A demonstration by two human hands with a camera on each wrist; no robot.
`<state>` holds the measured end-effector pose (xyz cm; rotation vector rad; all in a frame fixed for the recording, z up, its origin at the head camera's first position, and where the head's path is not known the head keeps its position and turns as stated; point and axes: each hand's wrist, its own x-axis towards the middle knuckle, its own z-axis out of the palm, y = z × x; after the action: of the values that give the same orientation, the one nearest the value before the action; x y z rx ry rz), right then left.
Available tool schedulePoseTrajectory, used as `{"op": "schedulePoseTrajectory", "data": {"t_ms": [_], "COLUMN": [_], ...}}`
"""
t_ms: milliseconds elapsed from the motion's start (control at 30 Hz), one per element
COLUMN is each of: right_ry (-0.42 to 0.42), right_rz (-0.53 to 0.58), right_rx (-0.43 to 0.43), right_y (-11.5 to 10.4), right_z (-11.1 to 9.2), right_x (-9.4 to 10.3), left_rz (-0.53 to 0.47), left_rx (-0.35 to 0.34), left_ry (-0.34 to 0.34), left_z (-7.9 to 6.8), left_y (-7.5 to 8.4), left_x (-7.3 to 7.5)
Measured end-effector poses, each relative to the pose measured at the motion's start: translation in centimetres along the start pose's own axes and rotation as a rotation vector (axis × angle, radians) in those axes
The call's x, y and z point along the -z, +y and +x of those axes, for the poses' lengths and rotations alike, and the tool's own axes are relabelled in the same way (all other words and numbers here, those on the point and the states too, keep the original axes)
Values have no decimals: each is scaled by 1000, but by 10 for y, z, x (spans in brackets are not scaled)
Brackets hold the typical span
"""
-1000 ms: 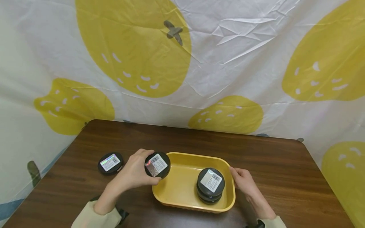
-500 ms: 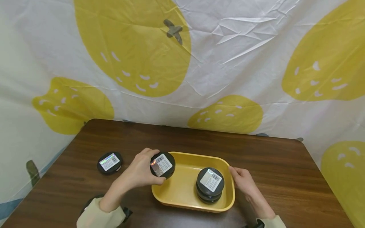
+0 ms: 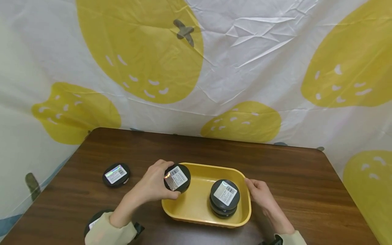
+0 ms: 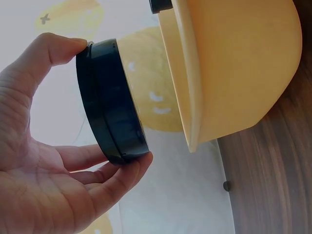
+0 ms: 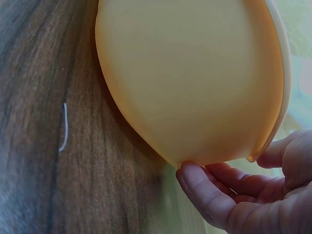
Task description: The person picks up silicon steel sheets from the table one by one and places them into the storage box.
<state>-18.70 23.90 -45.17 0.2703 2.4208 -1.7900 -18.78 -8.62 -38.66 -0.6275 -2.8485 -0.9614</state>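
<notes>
My left hand (image 3: 156,182) grips a flat, round black container (image 3: 177,178) with a white label, thumb on one side and fingers on the other. In the head view this container is over the left end of a yellow plastic tray (image 3: 188,216); the left wrist view shows it above the rim. At the tray's right end, my right hand (image 3: 260,194) holds the wall; in the right wrist view its thumb is at the rim and its fingers touch the outside. A stack of similar black containers (image 3: 225,197) stands inside the tray, on the right.
Another labelled black container (image 3: 116,175) lies on the brown wooden table (image 3: 260,153), left of the tray. One more black container (image 3: 92,223) is partly hidden behind the left sleeve. A lemon-print cloth (image 3: 171,119) hangs behind the table.
My left hand has carried its container a little to the right, over the tray's left end. A black container now shows beside the left sleeve. My right hand keeps its place on the tray.
</notes>
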Motion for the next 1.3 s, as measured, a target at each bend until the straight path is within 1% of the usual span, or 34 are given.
{"op": "schedulePoseTrajectory", "data": {"t_ms": [333,567,800,1167,1300], "right_ry": [-8,-9,-7,2,2], "right_rz": [38,36,35,26,27], "right_rx": [9,14,9,6,6], "right_y": [1,1,1,2,2], "right_z": [0,-1,-1,0,1], "right_x": [-2,-1,-1,0,0], "left_rz": [-6,-4,2,-4,-9], "left_rx": [-9,-25,-36,-26,-12], "left_ry": [-10,-3,-15,-28,-37], "left_z": [1,3,4,5,5], "left_y": [1,2,3,5,6], "left_x": [-6,-10,-13,-20,-23]}}
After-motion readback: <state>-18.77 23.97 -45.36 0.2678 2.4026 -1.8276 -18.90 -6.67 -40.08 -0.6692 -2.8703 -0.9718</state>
